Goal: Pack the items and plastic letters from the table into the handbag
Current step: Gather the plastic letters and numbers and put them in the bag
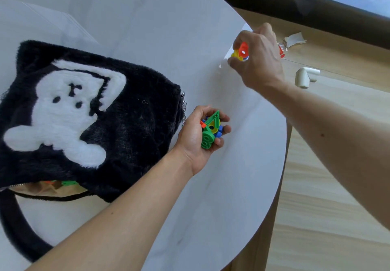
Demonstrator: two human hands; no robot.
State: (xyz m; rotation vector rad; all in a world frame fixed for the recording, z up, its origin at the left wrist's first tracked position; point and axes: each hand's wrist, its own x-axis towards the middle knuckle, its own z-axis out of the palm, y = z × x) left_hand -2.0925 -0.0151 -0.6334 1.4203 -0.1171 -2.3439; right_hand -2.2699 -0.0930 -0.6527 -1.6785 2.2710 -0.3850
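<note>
- Plastic letters (211, 130) are sitting bunched in the left hand (198, 135), fingers curled around them, just right of the furry black handbag (88, 110).
- Right hand (258, 59) is pinching orange and yellow letters (241, 52) at the counter (147, 17) far edge.
- Handbag mouth (50, 190) is opening toward the person, nearer the left hand; bare counter lying between.

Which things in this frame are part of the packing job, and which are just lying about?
Part of the job:
- black furry handbag, open at its near end, some pieces already inside
- plastic pieces in the left hand
- orange and yellow pieces gripped by the right hand

Lying about:
- white corner piece on the floor
- pale scrap on the floor
</note>
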